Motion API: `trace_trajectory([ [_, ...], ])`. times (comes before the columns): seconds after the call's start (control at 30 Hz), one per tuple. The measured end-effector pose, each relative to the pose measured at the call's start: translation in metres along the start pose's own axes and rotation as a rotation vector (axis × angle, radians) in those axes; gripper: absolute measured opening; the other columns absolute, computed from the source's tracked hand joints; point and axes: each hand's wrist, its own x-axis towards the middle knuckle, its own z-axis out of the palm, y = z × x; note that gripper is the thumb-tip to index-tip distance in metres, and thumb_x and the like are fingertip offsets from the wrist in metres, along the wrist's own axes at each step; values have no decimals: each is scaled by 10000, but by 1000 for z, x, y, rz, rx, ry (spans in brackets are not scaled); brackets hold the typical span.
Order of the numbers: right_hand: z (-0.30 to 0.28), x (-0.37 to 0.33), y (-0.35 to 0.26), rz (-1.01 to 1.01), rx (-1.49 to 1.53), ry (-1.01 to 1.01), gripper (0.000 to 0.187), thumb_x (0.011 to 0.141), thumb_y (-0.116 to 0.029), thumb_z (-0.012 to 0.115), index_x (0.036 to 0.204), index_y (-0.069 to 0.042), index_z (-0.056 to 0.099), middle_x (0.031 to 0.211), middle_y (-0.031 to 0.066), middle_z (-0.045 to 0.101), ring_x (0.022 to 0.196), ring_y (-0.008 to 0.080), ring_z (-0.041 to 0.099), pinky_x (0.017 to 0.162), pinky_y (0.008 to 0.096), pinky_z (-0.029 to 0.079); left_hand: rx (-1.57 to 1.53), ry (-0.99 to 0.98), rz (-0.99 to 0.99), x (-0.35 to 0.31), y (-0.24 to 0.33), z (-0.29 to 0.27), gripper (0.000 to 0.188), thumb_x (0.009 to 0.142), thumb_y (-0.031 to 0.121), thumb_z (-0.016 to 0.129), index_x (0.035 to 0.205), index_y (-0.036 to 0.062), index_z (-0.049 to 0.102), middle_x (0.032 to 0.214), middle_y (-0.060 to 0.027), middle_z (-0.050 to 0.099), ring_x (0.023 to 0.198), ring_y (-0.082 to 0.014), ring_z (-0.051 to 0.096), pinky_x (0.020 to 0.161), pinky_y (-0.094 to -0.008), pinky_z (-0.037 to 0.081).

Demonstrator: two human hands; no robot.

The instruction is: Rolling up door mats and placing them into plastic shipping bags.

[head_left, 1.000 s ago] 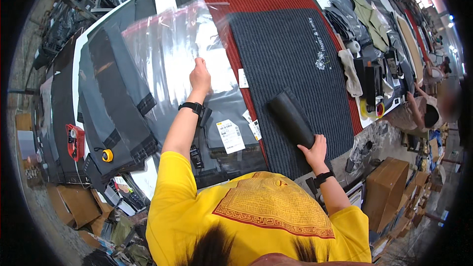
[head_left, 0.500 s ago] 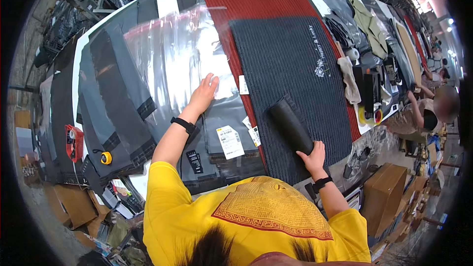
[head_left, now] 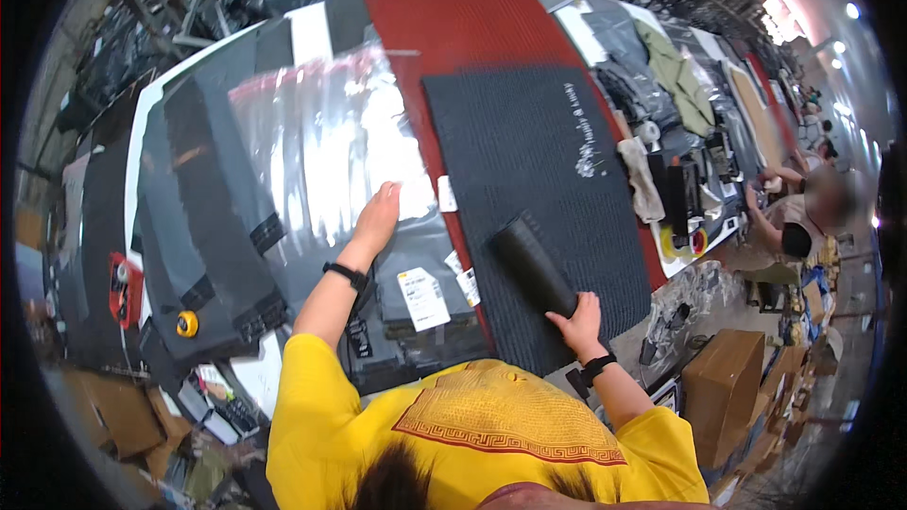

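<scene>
My left hand (head_left: 380,217) lies at the right side of a stack of clear plastic bags (head_left: 312,156). Its fingers are stretched out and look to be resting on the glossy plastic. My right hand (head_left: 579,326) grips the near end of a smooth black roll (head_left: 532,264). That roll lies slantwise on a dark grey ribbed mat (head_left: 510,132), which bears a small white flower print. Beneath the grey mat spreads a red ribbed mat (head_left: 453,24). White labels (head_left: 423,299) lie between the bags and the mats, near my body.
On the left are dark packaged sheets (head_left: 203,189), a yellow tape measure (head_left: 187,324) and a red tape dispenser (head_left: 125,290). Right of the mats lie a pale cloth (head_left: 642,179) and tape rolls (head_left: 697,242). Cardboard boxes (head_left: 723,387) stand lower right; another person (head_left: 794,222) is farther right.
The view has shifted, so the table appears slightly lower and to the left. My right hand keeps hold of the black roll; my left hand stays by the bags.
</scene>
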Motion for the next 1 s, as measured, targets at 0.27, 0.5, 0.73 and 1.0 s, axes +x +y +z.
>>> trace_trajectory([
  [0.27,0,-8,-3,49,-53,-125,722,685,-479,869,1107,28,576,1108,198,547,1085,373,524,944,456,452,52,-17,-24,-20,-15,15,145,864,26,618,999,-16,587,1088,-173,584,896,-363,657,748,-454,554],
  [0.5,-18,7,-13,123,176,-183,728,666,-473,884,1096,37,594,1099,213,608,1070,398,594,924,437,495,-87,-10,-37,-8,-29,7,176,835,129,711,913,35,584,948,-160,592,821,-390,634,692,-481,527],
  [0.73,-55,62,-96,164,421,-460,730,743,-432,853,1205,62,577,1115,220,658,1036,328,657,907,392,508,-294,-35,-221,14,-38,-5,168,890,172,660,872,8,628,925,-191,612,844,-421,623,736,-478,512],
  [1.0,-21,90,-141,80,633,-485,713,774,-422,840,1202,84,576,1050,208,687,967,271,681,876,367,522,-324,-29,-220,4,-28,-9,162,800,87,729,847,14,592,920,-188,600,876,-410,617,754,-464,514],
])
